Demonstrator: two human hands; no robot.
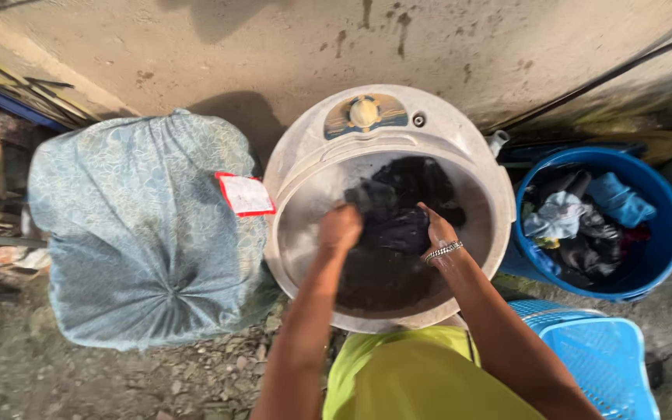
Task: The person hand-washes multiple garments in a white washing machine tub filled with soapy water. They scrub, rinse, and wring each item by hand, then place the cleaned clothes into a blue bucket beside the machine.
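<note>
Inside the round tub of the top-loading washer [289, 225], I see both hands buried in the same dark wet garment [402, 225]. My left hand [340, 228] is curled into a fist on the garment's near edge, fingers wrapped tight on a bunch of cloth, knuckles up. My right hand [439, 229] grips the other end, thumb on top and fingers tucked under the fold, so the cloth is pulled between the 2 hands above the load. I judge that 2-handed hold suits wet fabric, which is heavy and sags. A beaded metal bracelet [443, 250] sits on the right wrist just behind the hand.

Beyond the garment, more dark clothes [418, 179] are heaped against the far wall of the drum, and dark water or cloth fills the bottom; I cannot tell which. The washer's dial knob [365, 111] sits on the panel at the far rim, out of the way of the arms.

To the right, just beside the washer, stands a blue bucket [659, 241] holding mixed laundry, including a white rag [558, 216] and a light blue piece [620, 201], close enough to reach without stepping. A blue plastic laundry basket [600, 358] sits nearer me on the right. On the left, touching the washer, a bulky object under a tied pale blue patterned cover [138, 225] carries a red-edged white tag [245, 194].
</note>
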